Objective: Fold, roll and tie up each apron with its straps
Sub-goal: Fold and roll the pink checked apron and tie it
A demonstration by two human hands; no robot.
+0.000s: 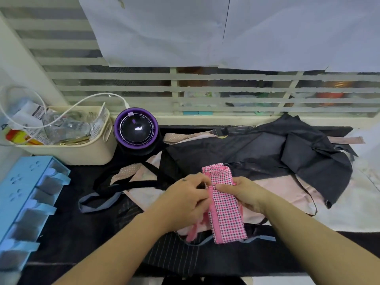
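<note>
Head view has the pink checked apron (225, 210) folded into a long narrow band. It's lying on a heap of other aprons around the middle of the dark tabletop (82, 223), right in front of the person. Long axis runs near to far, with the far end leaning a bit left and the near short end pointing back at the person. Left hand (185, 194) is pinching the pink strap (213, 218) that runs along the band's left edge, and right hand (244, 194) grips the right edge with the thumb on top. Looks like thin cotton to me: light, floppy, no stiffness, so it'll probably sag and spring open once you let go. I'd grab a short end with both hands and roll along the length, keeping that strap free for tying.
</note>
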